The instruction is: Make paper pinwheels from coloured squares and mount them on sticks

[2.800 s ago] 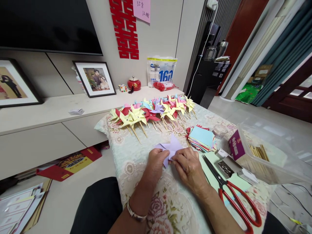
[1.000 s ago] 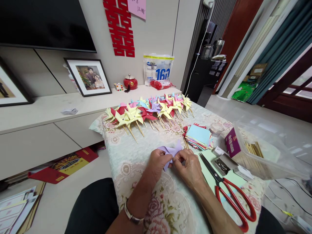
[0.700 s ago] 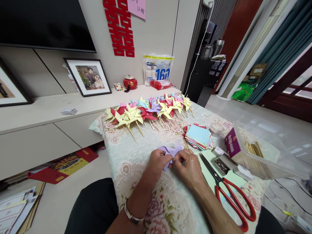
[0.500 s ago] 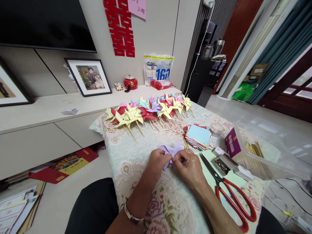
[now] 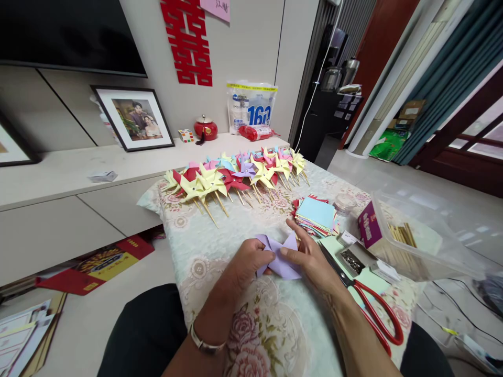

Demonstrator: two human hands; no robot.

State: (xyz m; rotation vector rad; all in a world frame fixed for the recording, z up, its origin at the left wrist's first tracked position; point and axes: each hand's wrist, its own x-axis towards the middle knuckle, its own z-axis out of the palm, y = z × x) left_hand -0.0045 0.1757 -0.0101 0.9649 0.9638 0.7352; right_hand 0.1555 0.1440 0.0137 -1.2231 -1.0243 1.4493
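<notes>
A purple paper pinwheel (image 5: pixel 288 268) with folded blades is held above the flowered tablecloth. My left hand (image 5: pixel 249 262) grips its left side, thumb near the centre. From the right, my right hand (image 5: pixel 308 256) pinches it too, thumb on the front and index finger stretched out past the edge. Whether a pin sits at the centre is hidden by the thumbs. Just beyond my right hand lies a stack of coloured paper squares (image 5: pixel 315 212), light blue on top. Red-handled scissors (image 5: pixel 375 303) rest beside my right forearm, their blades partly covered by it.
Finished pinwheels on sticks (image 5: pixel 236 175) lie in rows at the table's far side. A small box of metal fasteners (image 5: pixel 353 261) and a clear plastic bin (image 5: pixel 428 262) with wooden sticks (image 5: pixel 403 234) stand at right. A white cabinet (image 5: pixel 129 165) runs behind.
My right fingers have shifted from the pinwheel's centre to its right side, the index finger now extended. More of the purple blades shows. The whole view has shifted slightly.
</notes>
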